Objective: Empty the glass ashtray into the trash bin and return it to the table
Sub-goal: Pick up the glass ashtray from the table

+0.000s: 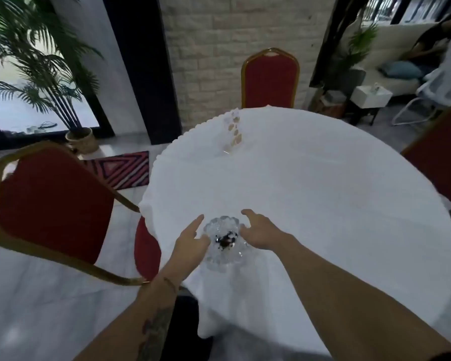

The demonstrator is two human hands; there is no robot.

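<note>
A clear cut-glass ashtray [225,242] with dark ash and butts in its middle rests near the front left edge of a round table covered in a white cloth [323,194]. My left hand [192,244] is at the ashtray's left rim, fingers apart, index finger stretched forward. My right hand [258,230] is at its right rim, fingers spread and curled toward the glass. Both hands flank the ashtray; whether they touch it is unclear. No trash bin is in view.
Red chairs with gold frames stand at the left [50,204], at the far side [270,79] and at the right [440,162]. A potted palm [80,139] and a patterned mat [120,169] lie at the left. A person sits on a sofa [391,69] at the back right.
</note>
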